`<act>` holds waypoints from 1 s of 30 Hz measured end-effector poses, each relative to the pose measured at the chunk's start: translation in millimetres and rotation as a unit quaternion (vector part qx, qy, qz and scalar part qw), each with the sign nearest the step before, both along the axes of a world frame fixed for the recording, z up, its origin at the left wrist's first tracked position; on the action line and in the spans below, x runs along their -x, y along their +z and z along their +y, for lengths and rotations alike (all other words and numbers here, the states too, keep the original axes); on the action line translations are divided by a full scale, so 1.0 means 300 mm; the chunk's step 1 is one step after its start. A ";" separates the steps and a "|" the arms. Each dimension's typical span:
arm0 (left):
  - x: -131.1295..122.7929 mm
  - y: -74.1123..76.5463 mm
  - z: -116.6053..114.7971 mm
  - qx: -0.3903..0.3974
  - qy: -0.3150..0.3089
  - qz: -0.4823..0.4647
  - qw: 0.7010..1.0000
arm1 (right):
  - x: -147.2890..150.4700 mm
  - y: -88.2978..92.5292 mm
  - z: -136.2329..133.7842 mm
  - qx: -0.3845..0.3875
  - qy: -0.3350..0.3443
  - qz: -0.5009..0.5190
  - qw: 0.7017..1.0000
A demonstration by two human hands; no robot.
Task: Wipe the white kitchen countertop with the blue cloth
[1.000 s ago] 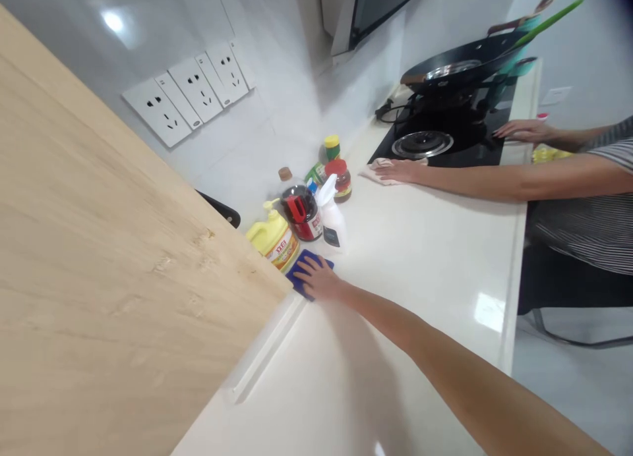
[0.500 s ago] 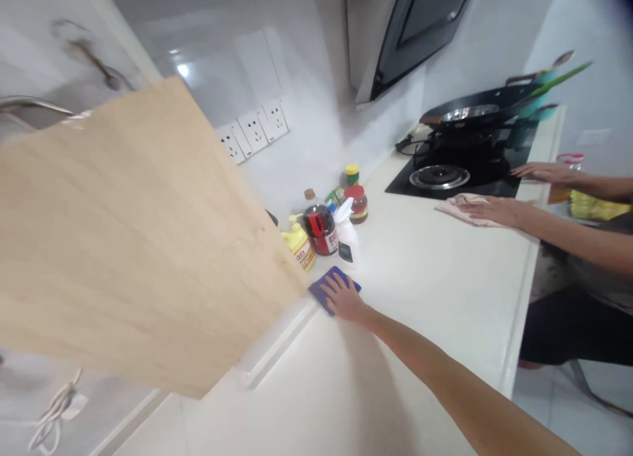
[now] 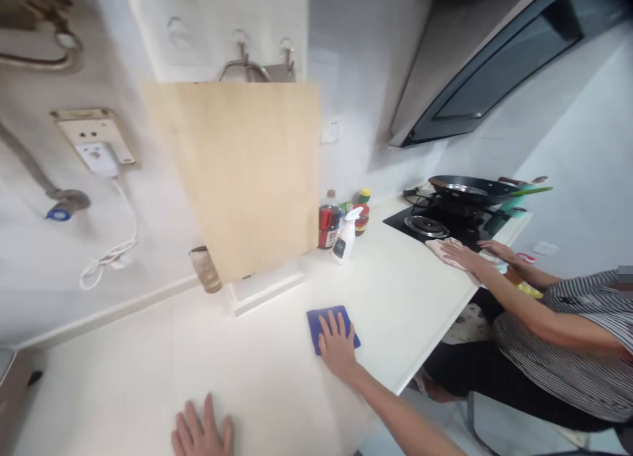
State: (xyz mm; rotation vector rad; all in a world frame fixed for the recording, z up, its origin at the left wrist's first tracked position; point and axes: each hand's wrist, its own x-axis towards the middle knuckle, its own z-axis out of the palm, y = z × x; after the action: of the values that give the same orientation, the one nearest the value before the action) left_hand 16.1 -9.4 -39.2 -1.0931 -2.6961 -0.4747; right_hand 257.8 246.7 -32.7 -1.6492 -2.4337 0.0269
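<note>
My right hand (image 3: 339, 347) lies with its fingers spread on a folded blue cloth (image 3: 316, 321), pressing it flat to the white countertop (image 3: 267, 370). At the bottom edge of the view, my left hand (image 3: 200, 433) is open with fingers apart, at or just over the counter, with nothing in it. Beyond the cloth stands a white spray bottle (image 3: 346, 238). Behind it are a dark sauce bottle (image 3: 329, 222) with a red label and a jar with a red lid (image 3: 361, 220).
A large wooden board (image 3: 252, 179) stands against the wall pillar, a glass (image 3: 205, 269) beside it. On the right, a co-worker in a striped shirt (image 3: 554, 350) presses a pale pink cloth (image 3: 440, 250) near the stove (image 3: 420, 224). A wok (image 3: 469, 187) sits behind.
My view has swung left. My right hand and the blue cloth have moved away from the bottles, nearer the counter's front edge. My left hand has come into view.
</note>
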 end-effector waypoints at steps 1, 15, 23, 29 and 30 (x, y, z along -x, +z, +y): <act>-0.004 0.002 -0.003 0.007 -0.012 0.002 1.000 | 0.014 0.000 -0.058 -0.003 -0.002 0.006 1.000; -0.105 0.029 0.026 -0.041 -0.124 -0.064 0.989 | 0.001 -0.001 -0.400 0.034 0.152 0.166 0.974; -0.399 0.080 0.274 -0.037 -0.428 -0.087 0.899 | -0.366 -0.106 -0.122 -0.075 0.037 0.147 0.986; -0.459 0.034 0.327 0.006 -0.435 -0.085 0.896 | -0.380 -0.138 -0.126 -0.153 0.023 0.111 0.982; -0.455 0.028 0.325 0.005 -0.437 -0.078 0.896 | -0.375 -0.134 -0.126 -0.155 0.020 0.112 0.981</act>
State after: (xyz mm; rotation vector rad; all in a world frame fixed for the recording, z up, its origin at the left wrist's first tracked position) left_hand 152.5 88.1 -30.6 -2.3344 -2.1607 -0.6848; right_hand 370.3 208.9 -73.0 -1.3813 -2.1734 -0.1456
